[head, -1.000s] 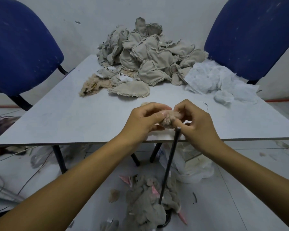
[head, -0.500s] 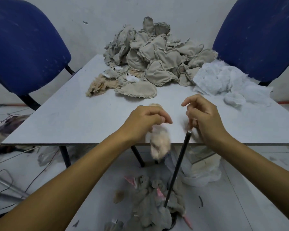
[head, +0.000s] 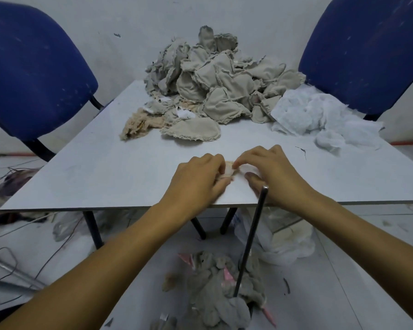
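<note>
A small pale beige fabric piece [head: 229,170] lies on the white table [head: 105,167] near its front edge, mostly hidden by my hands. My left hand [head: 198,182] holds its left side with curled fingers. My right hand [head: 274,172] pinches its right end with the fingertips. A black rod [head: 250,239] stands upright in front of the table edge, its top just below my right hand and apart from it.
A heap of beige fabric pieces [head: 215,82] fills the table's back, with white stuffing [head: 320,115] at the right. Two blue chairs [head: 34,75] [head: 367,48] flank the table. On the floor lie grey and pink fabric pieces [head: 215,291], a white bag [head: 279,236] and wires [head: 22,270].
The fabric piece hung from my left hand below the table edge half a second ago. Both hands have moved forward onto the table and now hold it there together.
</note>
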Tool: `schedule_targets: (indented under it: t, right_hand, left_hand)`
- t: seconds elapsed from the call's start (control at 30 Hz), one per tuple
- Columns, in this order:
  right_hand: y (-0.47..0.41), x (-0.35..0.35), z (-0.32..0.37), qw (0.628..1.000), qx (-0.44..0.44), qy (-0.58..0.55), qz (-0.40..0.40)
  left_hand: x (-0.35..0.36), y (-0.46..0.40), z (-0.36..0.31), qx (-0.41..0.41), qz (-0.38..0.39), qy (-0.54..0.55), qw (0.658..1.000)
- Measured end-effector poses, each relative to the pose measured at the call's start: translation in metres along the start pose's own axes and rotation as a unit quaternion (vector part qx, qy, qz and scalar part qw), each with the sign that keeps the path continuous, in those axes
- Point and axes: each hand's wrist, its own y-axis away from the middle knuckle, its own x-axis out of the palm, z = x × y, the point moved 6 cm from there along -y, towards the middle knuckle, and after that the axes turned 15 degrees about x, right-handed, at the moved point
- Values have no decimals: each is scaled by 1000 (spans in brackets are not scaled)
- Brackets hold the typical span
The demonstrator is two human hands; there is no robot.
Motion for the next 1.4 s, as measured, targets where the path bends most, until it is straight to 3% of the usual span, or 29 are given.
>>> schedule_targets:
  t: [0.1,0.17,0.23,0.33,0.43,0.57,0.77,0.93,1.13,1.23,1.27,1.33,1.4]
  right_hand:
    - [3,-1,-5,999,-5,-49,16]
    - [6,-3,-3,994,-27,-102,18]
    - [8,-8,-2,987,-41,-155,-12]
    - [11,-16,-5,971,-55,-229,-49]
    - [11,-15,-7,964,-64,-256,-12]
    - [8,-9,-14,961,-29,-275,13]
    - [3,-13,-17,941,-16,-337,31]
    - [6,-15,-14,908,-16,-414,59]
    - [12,-19,-5,901,-23,-434,-3]
    - [16,-16,2,929,-32,-368,-38]
    - [17,-14,3,935,-33,-350,-41]
    - [19,-12,2,946,-29,-319,-42]
    - [19,-13,-2,956,-21,-288,-46]
  left_hand:
    - [0,-1,-11,59,-28,-67,996]
    - [-5,0,-10,30,-83,62,994]
    - [-5,1,-5,-25,-118,238,964]
    - [-5,-4,-2,-54,-136,343,928]
    - [-4,-6,0,-73,-146,419,893]
    - [-2,-6,-2,-86,-123,436,887]
    - [-1,-11,-4,-81,-7,508,858]
    - [-6,-13,-2,-54,-40,586,808]
    - [-9,-15,-3,-71,-124,516,844]
    - [-19,-10,-8,-29,-173,297,939]
    - [-21,-8,-12,-8,-186,244,952]
    - [-15,-5,-14,-15,-180,283,942]
    - [-4,-8,-10,-79,-125,464,873]
